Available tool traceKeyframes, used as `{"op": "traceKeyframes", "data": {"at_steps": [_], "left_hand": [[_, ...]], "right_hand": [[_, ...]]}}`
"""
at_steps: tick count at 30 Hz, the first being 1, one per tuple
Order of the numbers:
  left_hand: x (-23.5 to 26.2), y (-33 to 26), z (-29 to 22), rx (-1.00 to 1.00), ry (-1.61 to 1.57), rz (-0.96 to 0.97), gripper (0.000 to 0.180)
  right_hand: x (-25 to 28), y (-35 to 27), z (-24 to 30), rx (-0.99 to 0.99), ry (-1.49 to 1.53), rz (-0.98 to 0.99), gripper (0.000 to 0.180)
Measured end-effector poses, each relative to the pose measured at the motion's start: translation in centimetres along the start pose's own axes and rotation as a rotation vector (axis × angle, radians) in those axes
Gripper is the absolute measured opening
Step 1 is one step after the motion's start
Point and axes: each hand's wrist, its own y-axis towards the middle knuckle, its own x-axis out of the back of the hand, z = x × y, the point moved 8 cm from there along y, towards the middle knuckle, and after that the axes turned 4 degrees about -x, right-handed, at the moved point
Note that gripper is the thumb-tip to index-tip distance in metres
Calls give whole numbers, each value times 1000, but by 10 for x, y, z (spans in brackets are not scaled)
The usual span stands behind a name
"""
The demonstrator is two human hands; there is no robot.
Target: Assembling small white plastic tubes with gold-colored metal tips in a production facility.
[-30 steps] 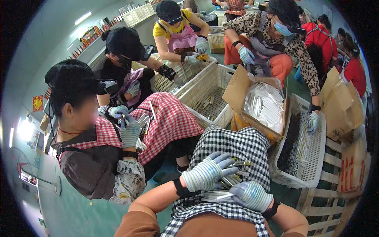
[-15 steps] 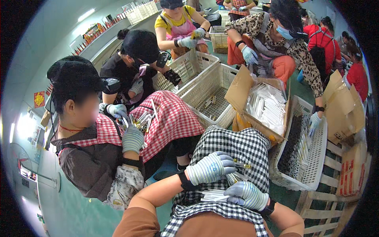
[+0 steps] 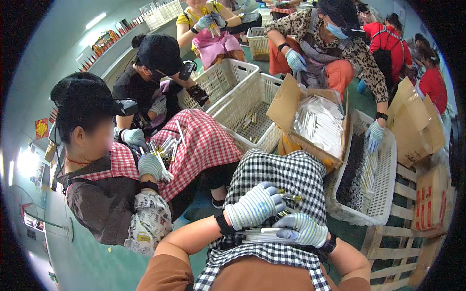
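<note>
On my lap, over a black-and-white checked apron [image 3: 276, 169], both of my gloved hands are close together. My left hand [image 3: 255, 206] has its fingers curled around slim clear tubes with yellowish ends [image 3: 293, 197], which stick out past the fingertips to the right. Just below and to the right, my right hand [image 3: 307, 230] is closed with the thumb and fingers on a white stick [image 3: 272, 230] pointing left. Several more white sticks [image 3: 259, 239] lie on the apron under it. My fingers partly hide the tubes between the hands.
Ahead stands an open cardboard box [image 3: 280, 107] of white sticks. To its right, a white crate [image 3: 387, 194] holds black pieces and tubes, with a co-worker's hand [image 3: 374, 136] in it. A co-worker [image 3: 104, 203] sits close on my left. A wooden pallet [image 3: 395, 253] lies at right.
A white stick now points left from my right hand, which has moved slightly up and left. The far co-worker in yellow has raised a bundle of yellowish tubes. The whole view has shifted slightly.
</note>
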Motion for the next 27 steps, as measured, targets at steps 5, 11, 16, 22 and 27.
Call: {"op": "traceKeyframes", "data": {"at_steps": [5, 11, 16, 22, 27], "left_hand": [[-2, -1, 1, 3, -50, 30, 20], [1, -7, 3, 32, -59, -3, 24], [16, -14, 7, 74, -63, -115, 27], [17, -22, 16, 195, -196, -130, 29], [23, -27, 14, 250, -332, -273, 36]], "right_hand": [[5, -1, -14, -134, 302, -47, 29], [15, -9, -7, -98, 595, -54, 30], [21, -10, 1, -90, 744, -27, 33], [41, -10, 8, -86, 513, -186, 31], [87, -3, 47, 22, 594, -458, 40]]}}
